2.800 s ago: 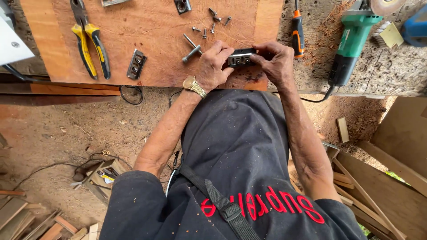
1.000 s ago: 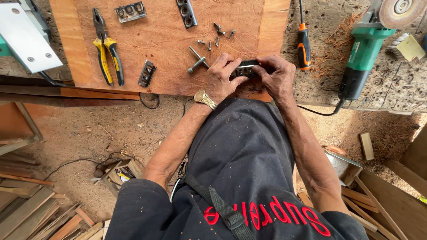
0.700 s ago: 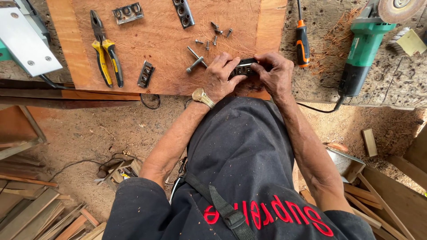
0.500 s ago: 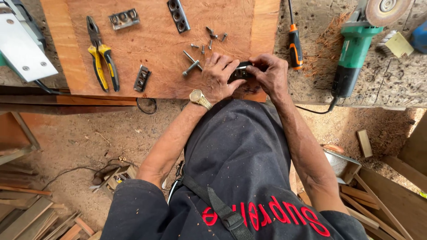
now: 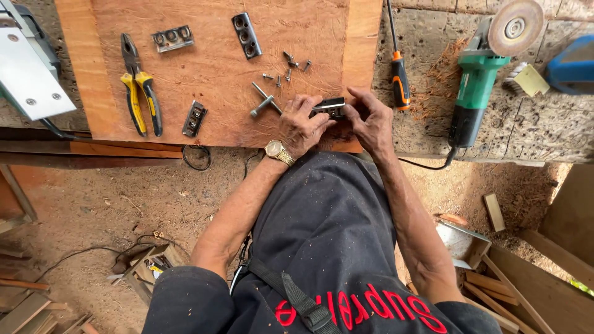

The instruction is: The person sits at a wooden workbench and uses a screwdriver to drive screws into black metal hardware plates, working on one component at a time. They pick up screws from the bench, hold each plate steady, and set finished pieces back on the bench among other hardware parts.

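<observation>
Gripping a small dark metal block (image 5: pixel 328 106) between them, the left hand (image 5: pixel 301 127) and right hand (image 5: pixel 370 120) pinch its ends at the near edge of the wooden board (image 5: pixel 204 80), beside loose screws (image 5: pixel 288 68) and yellow-handled pliers (image 5: pixel 139 93).

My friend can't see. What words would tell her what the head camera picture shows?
Seen from above, a person's left hand and right hand together hold a small dark metal block over a wooden board. Yellow-handled pliers, loose screws and similar metal blocks lie on it; a green angle grinder rests beside it.
</observation>
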